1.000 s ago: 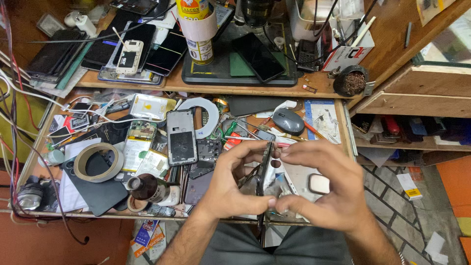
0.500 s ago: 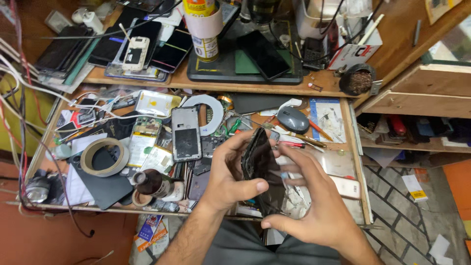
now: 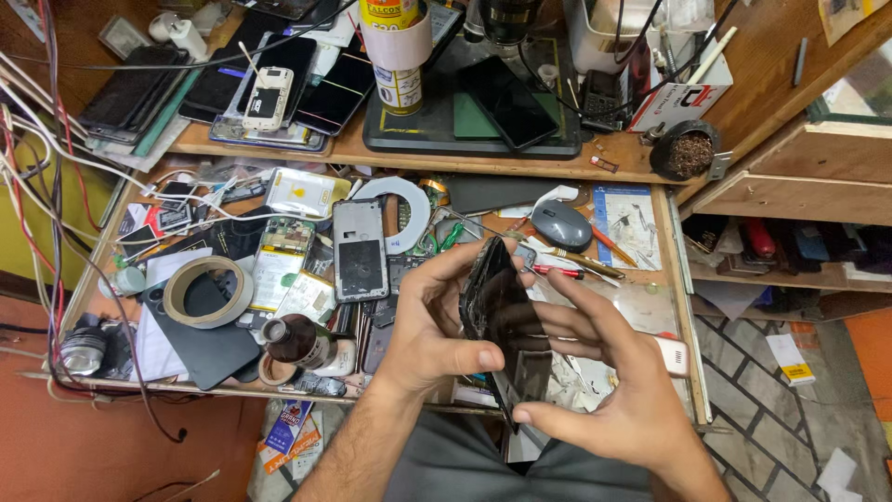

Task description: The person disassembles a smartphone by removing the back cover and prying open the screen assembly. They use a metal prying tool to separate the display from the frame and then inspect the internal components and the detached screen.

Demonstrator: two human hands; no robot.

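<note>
Dark phone being gripped between both hands above the table.
Its long axis is running from 12 down to 6 o'clock; the left hand is clasping it from 9, the right hand is pinching from 4.

black phone | glossy, dark screen | tilted on edge | held above bench

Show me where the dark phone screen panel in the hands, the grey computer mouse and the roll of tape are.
dark phone screen panel [image 3: 497,311], head view, glass face.
grey computer mouse [image 3: 560,225], head view, top shell.
roll of tape [image 3: 206,270], head view, upper band.
</note>
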